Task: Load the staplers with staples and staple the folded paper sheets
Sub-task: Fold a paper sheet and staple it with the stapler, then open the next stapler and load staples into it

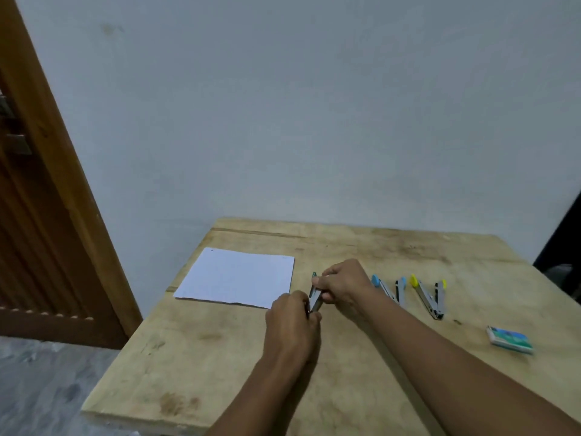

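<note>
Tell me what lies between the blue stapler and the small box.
In the head view, the yellow stapler, hinged open, lies between the blue stapler and the small box.

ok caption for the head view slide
Left hand and right hand grip a green stapler beside the paper sheet; blue stapler and yellow stapler lie open.

— Worn on the arms?
— Nothing but bare forearms, both, right to the frame's lower edge.
— And on the left hand [290, 322], the right hand [344, 286]?
— Bare as well; slim wrists, rounded knuckles.
</note>
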Demonstrator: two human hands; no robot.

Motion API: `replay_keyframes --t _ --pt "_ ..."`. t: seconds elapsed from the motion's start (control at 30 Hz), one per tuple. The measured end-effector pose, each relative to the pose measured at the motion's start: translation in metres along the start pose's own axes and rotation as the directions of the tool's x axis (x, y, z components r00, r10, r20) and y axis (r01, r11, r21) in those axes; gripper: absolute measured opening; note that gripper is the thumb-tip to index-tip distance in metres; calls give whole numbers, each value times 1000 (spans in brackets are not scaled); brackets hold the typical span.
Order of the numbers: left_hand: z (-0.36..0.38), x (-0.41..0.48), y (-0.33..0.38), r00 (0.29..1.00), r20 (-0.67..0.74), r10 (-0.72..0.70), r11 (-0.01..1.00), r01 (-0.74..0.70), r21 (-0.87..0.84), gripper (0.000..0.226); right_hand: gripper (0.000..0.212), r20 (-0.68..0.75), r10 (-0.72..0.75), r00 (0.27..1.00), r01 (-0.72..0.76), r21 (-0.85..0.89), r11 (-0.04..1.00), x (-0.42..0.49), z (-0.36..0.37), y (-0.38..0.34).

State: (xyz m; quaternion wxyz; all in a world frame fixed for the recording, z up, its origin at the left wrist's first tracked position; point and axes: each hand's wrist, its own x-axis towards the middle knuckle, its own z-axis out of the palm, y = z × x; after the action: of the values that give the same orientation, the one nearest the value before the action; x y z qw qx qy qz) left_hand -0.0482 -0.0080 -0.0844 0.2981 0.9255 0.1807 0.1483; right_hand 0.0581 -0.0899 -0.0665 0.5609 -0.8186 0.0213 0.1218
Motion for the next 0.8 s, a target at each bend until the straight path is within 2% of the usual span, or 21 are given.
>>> replay_keyframes --t 0.13,0.23,0.4,0.67,0.73,0.8 --pt "2 2 -1 997 -78 -18 1000 18 5 15 21 -66 -59 996 58 -24 998 7 9 -4" --pt "4 1 3 994 -99 -41 999 41 -9 13 18 -68 -140 988 124 -202 971 7 10 -7" --pt "5 2 6 992 -114 -62 998 59 -32 13 14 -54 -124 991 111 -200 973 5 8 -8" --pt "4 1 8 995 -76 -62 998 60 -25 16 22 -55 -122 991 108 -212 971 1 -5 1" --pt "3 0 9 995 -61 -76 997 75 -24 22 30 -56 -143 988 125 -248 961 -1 -11 3" --pt "3 -4 12 994 -68 -81 996 78 -42 36 24 -72 -190 979 155 -338 928 -2 -24 1"
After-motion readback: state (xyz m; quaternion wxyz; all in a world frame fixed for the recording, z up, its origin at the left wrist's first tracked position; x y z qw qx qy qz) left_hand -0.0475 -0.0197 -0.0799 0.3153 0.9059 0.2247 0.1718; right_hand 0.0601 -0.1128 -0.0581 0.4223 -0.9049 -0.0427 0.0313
